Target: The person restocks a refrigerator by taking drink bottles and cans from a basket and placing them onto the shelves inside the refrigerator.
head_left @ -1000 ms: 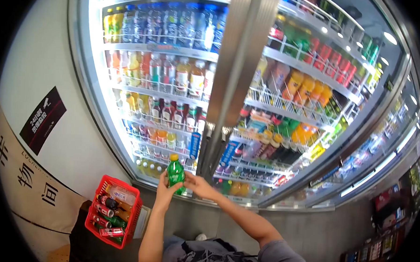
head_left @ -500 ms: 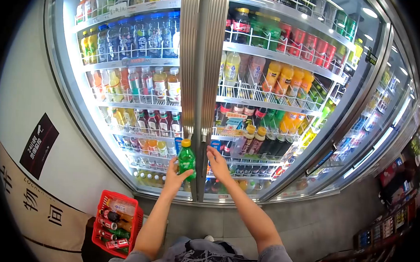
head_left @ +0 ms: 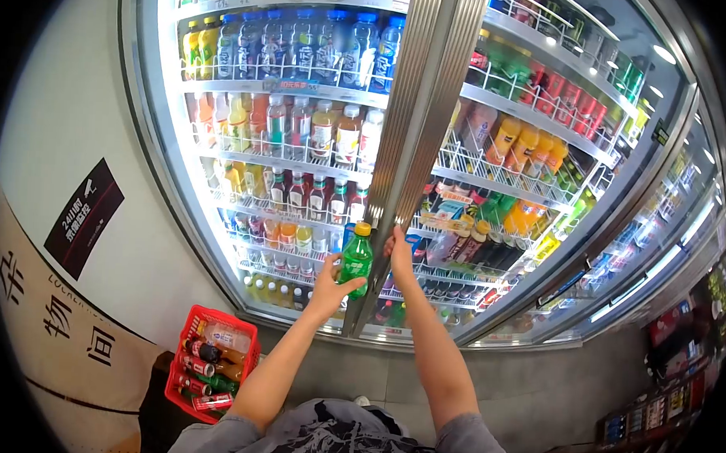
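- Head view, twelve o'clock at its top: my left hand [head_left: 328, 292] is wrapped round one green bottle [head_left: 357, 260], thumb across its lower front, the bottle close to upright just below the clock's centre.
- My right hand [head_left: 399, 252], about three o'clock from the bottle, has its fingers curled in by the right-hand door frame [head_left: 443, 92]; I cannot tell whether they grip it or only rest there.
- One hand has the bottle, and low down, so a loosened thumb could let it tip or drop to the floor [head_left: 486, 378].
- A door swung toward me could knock the bottle, and my right fingers could be pinched if they strayed between the frames.
- Counted close in: two hands, one bottle held, one yellow cap [head_left: 364, 228], two door frames, two blue tags [head_left: 413, 242], one partly behind the bottle.
- Toward eight, one red basket [head_left: 249, 359] with three red cans [head_left: 212, 402] and one dark bottle [head_left: 204, 351]; its other bottles overlap too much to count.
- Toward two, I make it four orange bottles [head_left: 522, 147] along a shelf front; toward eleven, five dark red bottles [head_left: 317, 199].
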A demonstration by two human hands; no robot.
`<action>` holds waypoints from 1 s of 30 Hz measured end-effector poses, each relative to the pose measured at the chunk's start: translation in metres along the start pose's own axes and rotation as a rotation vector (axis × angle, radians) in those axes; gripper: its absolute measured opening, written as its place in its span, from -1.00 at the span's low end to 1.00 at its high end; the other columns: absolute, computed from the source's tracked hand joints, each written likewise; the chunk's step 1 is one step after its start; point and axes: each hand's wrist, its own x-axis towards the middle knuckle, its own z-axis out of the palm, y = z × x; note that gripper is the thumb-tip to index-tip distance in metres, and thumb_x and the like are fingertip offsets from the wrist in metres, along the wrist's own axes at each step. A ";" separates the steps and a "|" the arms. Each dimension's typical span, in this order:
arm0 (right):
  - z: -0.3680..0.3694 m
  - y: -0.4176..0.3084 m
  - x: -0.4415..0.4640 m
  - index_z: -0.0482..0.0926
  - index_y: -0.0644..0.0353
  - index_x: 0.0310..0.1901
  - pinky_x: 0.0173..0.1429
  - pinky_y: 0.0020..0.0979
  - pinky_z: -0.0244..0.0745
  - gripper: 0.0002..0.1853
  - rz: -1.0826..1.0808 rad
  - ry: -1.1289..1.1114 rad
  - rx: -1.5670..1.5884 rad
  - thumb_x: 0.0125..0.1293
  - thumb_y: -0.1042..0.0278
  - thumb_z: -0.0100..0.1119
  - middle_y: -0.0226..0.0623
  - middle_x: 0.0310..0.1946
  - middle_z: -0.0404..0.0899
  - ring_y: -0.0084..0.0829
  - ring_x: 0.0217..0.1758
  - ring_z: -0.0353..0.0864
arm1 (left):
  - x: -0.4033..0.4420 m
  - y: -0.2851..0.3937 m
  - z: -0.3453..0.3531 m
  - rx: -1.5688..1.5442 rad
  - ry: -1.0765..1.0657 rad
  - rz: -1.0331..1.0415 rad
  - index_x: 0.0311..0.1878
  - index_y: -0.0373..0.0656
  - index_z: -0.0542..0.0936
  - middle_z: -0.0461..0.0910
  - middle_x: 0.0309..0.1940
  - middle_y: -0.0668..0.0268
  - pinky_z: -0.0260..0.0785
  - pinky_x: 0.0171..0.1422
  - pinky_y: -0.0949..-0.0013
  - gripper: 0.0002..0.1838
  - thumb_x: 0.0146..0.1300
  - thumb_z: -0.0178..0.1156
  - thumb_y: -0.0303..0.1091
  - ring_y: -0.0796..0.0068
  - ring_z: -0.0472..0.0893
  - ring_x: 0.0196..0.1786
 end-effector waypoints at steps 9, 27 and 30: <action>0.014 -0.005 -0.008 0.39 0.12 -0.57 -0.46 -0.47 0.17 -0.47 -0.036 0.165 -0.057 0.47 -0.09 -0.06 -0.48 -0.67 0.31 -0.59 -0.59 0.28 | -0.033 0.009 -0.024 -0.062 -0.017 -0.060 0.39 -0.23 0.16 0.55 0.05 0.12 0.45 0.14 0.33 -0.16 0.11 0.45 -0.45 0.38 0.57 0.08; 0.021 0.005 -0.010 0.26 0.02 -0.60 -0.47 -0.48 0.12 -0.53 -0.113 0.315 -0.145 0.49 0.02 -0.09 -0.54 -0.70 0.16 -0.59 -0.63 0.17 | -0.014 -0.008 -0.052 -0.187 -0.141 -0.132 0.42 -0.28 0.04 0.50 0.12 0.10 0.44 0.20 0.34 -0.12 0.15 0.39 -0.53 0.37 0.56 0.12; 0.020 -0.001 -0.025 0.28 0.04 -0.62 -0.49 -0.47 0.11 -0.50 -0.105 0.301 -0.136 0.49 0.01 -0.08 -0.54 -0.71 0.20 -0.61 -0.63 0.18 | -0.018 -0.004 -0.048 -0.226 -0.147 -0.117 0.41 -0.30 0.05 0.50 0.11 0.10 0.44 0.19 0.36 -0.13 0.15 0.39 -0.53 0.37 0.56 0.11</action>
